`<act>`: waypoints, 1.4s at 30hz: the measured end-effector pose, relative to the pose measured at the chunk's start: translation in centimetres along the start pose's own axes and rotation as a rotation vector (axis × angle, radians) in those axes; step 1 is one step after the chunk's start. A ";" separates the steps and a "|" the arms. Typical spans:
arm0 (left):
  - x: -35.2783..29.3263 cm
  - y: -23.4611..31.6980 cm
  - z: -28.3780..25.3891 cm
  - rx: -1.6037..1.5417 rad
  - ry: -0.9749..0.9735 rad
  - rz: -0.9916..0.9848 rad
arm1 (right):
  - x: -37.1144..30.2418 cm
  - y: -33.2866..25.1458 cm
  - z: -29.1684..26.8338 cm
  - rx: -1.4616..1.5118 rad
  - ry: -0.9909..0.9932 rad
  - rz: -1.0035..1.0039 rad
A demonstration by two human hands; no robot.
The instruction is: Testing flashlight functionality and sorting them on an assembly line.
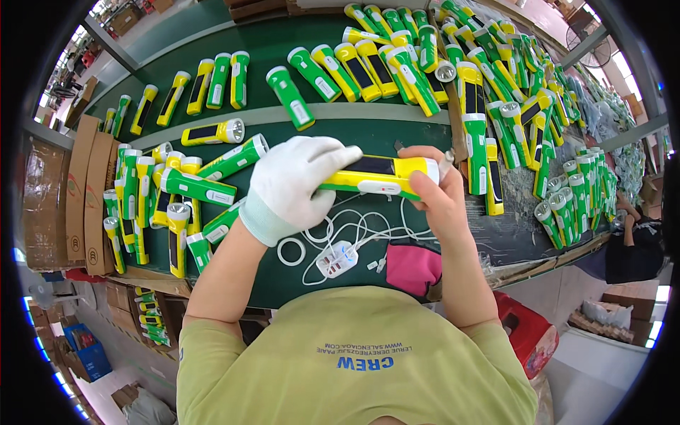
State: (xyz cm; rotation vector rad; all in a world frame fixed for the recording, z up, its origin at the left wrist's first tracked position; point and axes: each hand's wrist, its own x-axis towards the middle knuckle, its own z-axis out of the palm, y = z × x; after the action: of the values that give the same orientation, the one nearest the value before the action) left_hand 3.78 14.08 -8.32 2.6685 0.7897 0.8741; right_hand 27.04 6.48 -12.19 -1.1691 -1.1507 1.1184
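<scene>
Level above the table, a yellow and green flashlight with a dark solar panel on its side lies across both my hands. My left hand, in a white knit glove, is wrapped round its left part and hides that end. Bare, my right hand grips the white right end between thumb and fingers. A small whitish piece shows at the right fingertips; its kind is unclear. Below the flashlight, a white multi-port USB charger with tangled white cables rests on the green tabletop.
Flashlights stand and lie at the back, in a left cluster, and in a large heap on the right. A white ring and a pink cloth lie near me. Cardboard borders the left; another person is at far right.
</scene>
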 end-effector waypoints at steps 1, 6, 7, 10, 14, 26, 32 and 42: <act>-0.4 -0.5 0.1 0.010 0.046 -0.004 | 0.2 -1.0 0.8 -0.008 0.007 0.016; -3.5 -2.9 2.0 -0.537 0.248 -0.640 | 0.9 -0.1 -4.8 1.250 -0.514 -0.067; -4.5 -4.1 2.2 -0.684 0.312 -0.706 | 1.0 -0.7 -5.3 0.957 -0.196 -0.014; -5.3 -5.3 1.8 -0.813 0.336 -0.810 | 1.8 -0.9 -4.6 0.004 0.275 0.096; -4.4 -4.1 2.1 -0.575 0.366 -0.712 | 1.5 -0.2 -4.1 0.315 0.274 0.101; 1.1 2.5 6.7 -0.188 -0.021 0.009 | -0.9 -1.2 -0.8 -0.112 0.215 0.040; 0.0 -0.8 9.1 -1.641 0.299 -1.139 | -2.2 0.4 -2.0 0.146 0.185 -0.002; -2.0 -0.9 8.5 -1.670 0.300 -1.144 | -1.6 1.3 -1.5 -0.070 0.172 0.016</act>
State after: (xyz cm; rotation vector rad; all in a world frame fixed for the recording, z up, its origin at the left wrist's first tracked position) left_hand 7.17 13.30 -16.40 0.4927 0.8158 0.8637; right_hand 28.32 4.82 -13.64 -1.3043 -1.0565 0.9753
